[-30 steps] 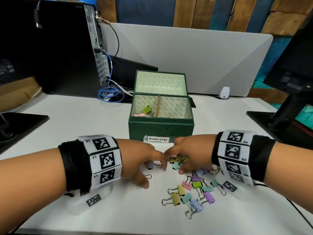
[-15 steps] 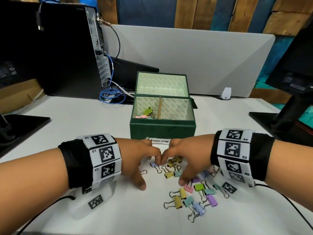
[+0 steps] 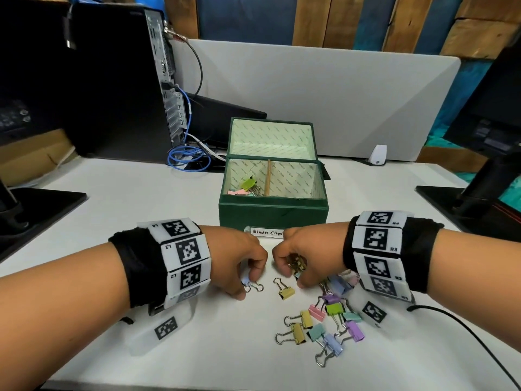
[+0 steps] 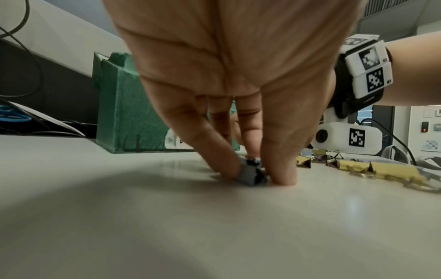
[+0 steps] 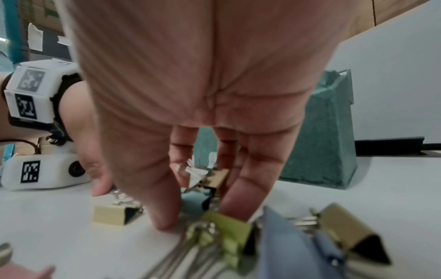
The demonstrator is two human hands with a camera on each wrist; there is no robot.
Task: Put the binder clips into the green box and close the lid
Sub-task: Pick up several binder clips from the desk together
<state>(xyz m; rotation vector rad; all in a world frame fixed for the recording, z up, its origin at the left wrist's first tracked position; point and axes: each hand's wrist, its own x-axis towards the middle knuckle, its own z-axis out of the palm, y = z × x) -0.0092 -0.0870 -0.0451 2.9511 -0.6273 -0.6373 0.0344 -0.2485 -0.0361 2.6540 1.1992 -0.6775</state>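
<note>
Green box [image 3: 273,213]: on white desk [image 3: 118,198], lid [image 3: 271,136] open and standing upright at the back edge. Two compartments split by a wooden divider [image 3: 267,177]; left compartment with a few clips (green, pink, mint) [image 3: 248,186]. White label [image 3: 266,232] reading "Binder Clips" at the foot of the front wall.

Left hand [image 3: 236,259]: just in front of the box, left of the label. Fingers curled downward, thumb and fingertips [image 4: 229,168] pinching a pale blue-grey clip [image 4: 251,174] against the desk; wire handles [image 3: 255,286] visible beneath the knuckles.

Right hand [image 3: 307,255]: just in front of the box, right of the label, nearly knuckle to knuckle with the left. Fingers curled around a bunch of gold-toned clips [image 3: 296,263]; thumb tip down on the desk.

Yellow clip [image 3: 284,290]: loose on the desk in front of the box, between the two hands.

Loose clips [image 3: 327,320]: scattered in front of the box and toward its right, below the right wrist; pink, green, purple, mint, blue, yellow.

Computer tower [image 3: 112,80]: behind and left of the box, blue cable coil [image 3: 187,158] at its foot.

Grey partition [image 3: 324,94]: behind the box.
</note>
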